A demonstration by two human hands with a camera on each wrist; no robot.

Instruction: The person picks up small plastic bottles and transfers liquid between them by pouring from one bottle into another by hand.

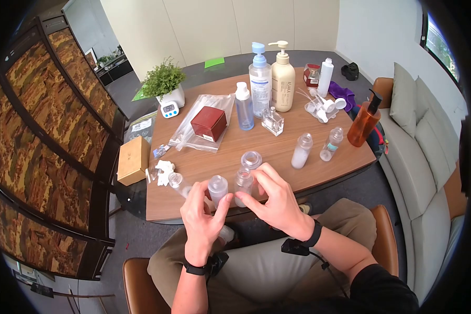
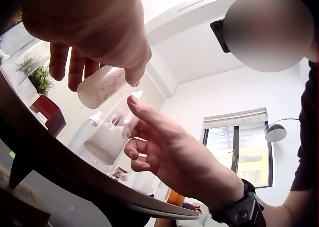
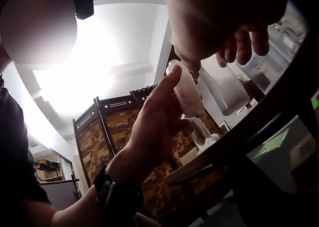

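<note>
Two small clear bottles without caps are held side by side over the table's near edge. In the head view my left hand (image 1: 201, 214) grips the left bottle (image 1: 217, 187) between thumb and fingers, and my right hand (image 1: 278, 205) pinches the right bottle (image 1: 243, 180). The thumbs are close together between them. From the left wrist, the left hand's bottle (image 2: 99, 89) looks whitish with faint reddish marks, and the other bottle (image 2: 105, 140) has cloudy contents. Both bottles also appear in the right wrist view, the left one (image 3: 188, 93) tilted.
An empty-looking clear jar (image 1: 251, 159) stands just behind the bottles, and another bottle (image 1: 177, 181) leans or lies at left. Two small bottles (image 1: 301, 152) (image 1: 331, 145) stand at right. Farther back are pump bottles (image 1: 282, 86), a red box (image 1: 209, 123) and a plant (image 1: 164, 79).
</note>
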